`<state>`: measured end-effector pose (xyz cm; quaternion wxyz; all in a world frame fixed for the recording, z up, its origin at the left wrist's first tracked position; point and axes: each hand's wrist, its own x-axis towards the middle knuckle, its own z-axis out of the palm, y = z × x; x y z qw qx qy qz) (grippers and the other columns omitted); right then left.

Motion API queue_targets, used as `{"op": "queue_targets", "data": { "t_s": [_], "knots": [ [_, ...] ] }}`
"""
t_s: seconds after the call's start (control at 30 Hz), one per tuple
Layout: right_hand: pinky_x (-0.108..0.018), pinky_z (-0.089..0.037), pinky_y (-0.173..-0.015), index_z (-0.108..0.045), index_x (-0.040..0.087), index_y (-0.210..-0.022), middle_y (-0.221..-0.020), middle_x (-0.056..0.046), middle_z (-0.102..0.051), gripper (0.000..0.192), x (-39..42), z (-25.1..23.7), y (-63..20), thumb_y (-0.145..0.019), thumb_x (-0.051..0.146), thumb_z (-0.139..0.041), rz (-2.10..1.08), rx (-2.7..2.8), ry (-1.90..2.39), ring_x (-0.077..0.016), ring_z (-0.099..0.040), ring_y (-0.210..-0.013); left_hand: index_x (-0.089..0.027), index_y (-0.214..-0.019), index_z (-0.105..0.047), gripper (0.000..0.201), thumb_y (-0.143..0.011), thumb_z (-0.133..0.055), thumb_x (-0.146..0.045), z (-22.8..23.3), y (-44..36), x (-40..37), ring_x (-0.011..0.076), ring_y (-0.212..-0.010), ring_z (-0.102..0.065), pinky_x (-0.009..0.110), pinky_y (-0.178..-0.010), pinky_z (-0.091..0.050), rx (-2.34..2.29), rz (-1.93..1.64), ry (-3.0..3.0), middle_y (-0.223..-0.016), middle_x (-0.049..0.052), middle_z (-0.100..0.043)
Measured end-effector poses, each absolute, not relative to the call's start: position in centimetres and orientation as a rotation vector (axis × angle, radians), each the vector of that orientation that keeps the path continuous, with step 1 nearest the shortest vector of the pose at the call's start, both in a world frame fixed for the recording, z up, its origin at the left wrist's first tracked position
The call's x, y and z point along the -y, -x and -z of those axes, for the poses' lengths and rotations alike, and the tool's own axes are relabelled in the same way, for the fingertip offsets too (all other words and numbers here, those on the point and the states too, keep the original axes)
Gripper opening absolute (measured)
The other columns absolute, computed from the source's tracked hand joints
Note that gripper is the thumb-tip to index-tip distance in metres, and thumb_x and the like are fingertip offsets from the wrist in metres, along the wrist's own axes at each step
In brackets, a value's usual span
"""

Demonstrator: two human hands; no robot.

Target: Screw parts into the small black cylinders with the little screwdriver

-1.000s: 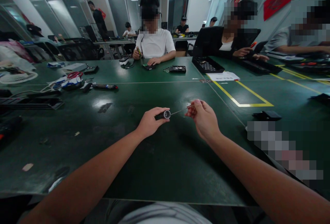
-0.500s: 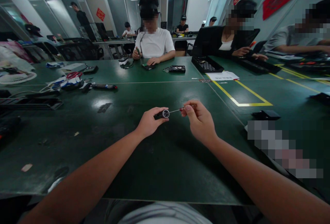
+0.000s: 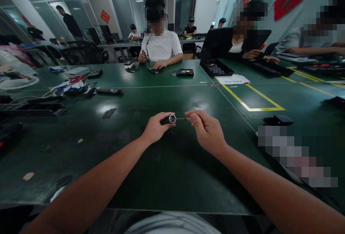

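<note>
Over green table (image 3: 172,176) | L hand (image 3: 155,129) grips black cylinder (image 3: 168,119) — axis horiz., silver end right | R hand (image 3: 207,133) pinches thin rod (image 3: 185,119)

Above the dark green work table (image 3: 172,176), the left hand (image 3: 155,129) holds a short black cylinder with a silver end (image 3: 168,119); just right, the right hand (image 3: 207,131) pinches a thin red-handled metal pin (image 3: 184,119) pointing into it.
</note>
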<state>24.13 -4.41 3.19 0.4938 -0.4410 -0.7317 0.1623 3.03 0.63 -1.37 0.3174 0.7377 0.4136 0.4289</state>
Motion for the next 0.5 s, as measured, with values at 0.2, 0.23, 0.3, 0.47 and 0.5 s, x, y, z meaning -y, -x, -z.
{"op": "queue_targets", "data": {
  "t_s": [0.2, 0.23, 0.3, 0.47, 0.5],
  "knots": [
    [-0.032, -0.047, -0.069, -0.061, 0.016, -0.117, -0.084, -0.005, -0.067, 0.028, 4.42, -3.41, -24.30, -0.101, 0.027, -0.041, -0.368, 1.865, 1.087, -0.0197, -0.065, -0.076, -0.024, -0.117, -0.071, 0.041, -0.078, -0.080, -0.019, 1.39, -2.91, -0.81, 0.0210, -0.102, -0.066, 0.038, -0.096, -0.047, -1.093, -1.156, -1.906, -0.108, 0.004, -0.072],
    [-0.032, -0.046, -0.069, -0.061, 0.016, -0.116, -0.082, -0.004, -0.066, 0.027, 4.44, -3.43, -24.31, -0.101, 0.027, -0.041, -0.380, 1.866, 1.096, -0.0196, -0.064, -0.075, -0.024, -0.117, -0.072, 0.041, -0.077, -0.081, -0.018, 1.35, -2.94, -0.78, 0.0208, -0.101, -0.065, 0.037, -0.095, -0.047, -1.089, -1.155, -1.914, -0.108, 0.004, -0.072],
    [-0.032, -0.045, -0.067, -0.060, 0.017, -0.117, -0.080, -0.003, -0.065, 0.028, 4.47, -3.50, -24.28, -0.101, 0.028, -0.040, -0.403, 1.855, 1.116, -0.0189, -0.063, -0.073, -0.024, -0.116, -0.072, 0.041, -0.076, -0.081, -0.017, 1.26, -3.04, -0.69, 0.0204, -0.101, -0.065, 0.037, -0.095, -0.047, -1.075, -1.148, -1.934, -0.108, 0.004, -0.072],
    [-0.031, -0.044, -0.065, -0.064, 0.020, -0.112, -0.084, -0.004, -0.069, 0.032, 4.57, -3.66, -24.01, -0.104, 0.038, -0.039, -0.377, 1.833, 1.140, -0.0178, -0.064, -0.071, -0.024, -0.114, -0.073, 0.041, -0.075, -0.083, -0.017, 1.28, -3.19, -0.56, 0.0204, -0.102, -0.065, 0.036, -0.095, -0.046, -1.042, -1.151, -1.967, -0.107, 0.004, -0.072],
    [-0.031, -0.044, -0.064, -0.064, 0.019, -0.112, -0.083, -0.004, -0.069, 0.031, 4.61, -3.68, -23.95, -0.104, 0.037, -0.040, -0.369, 1.842, 1.140, -0.0176, -0.064, -0.070, -0.025, -0.114, -0.073, 0.041, -0.075, -0.083, -0.017, 1.35, -3.17, -0.59, 0.0204, -0.102, -0.065, 0.036, -0.095, -0.046, -1.041, -1.153, -1.967, -0.107, 0.004, -0.072]
  ]
}}
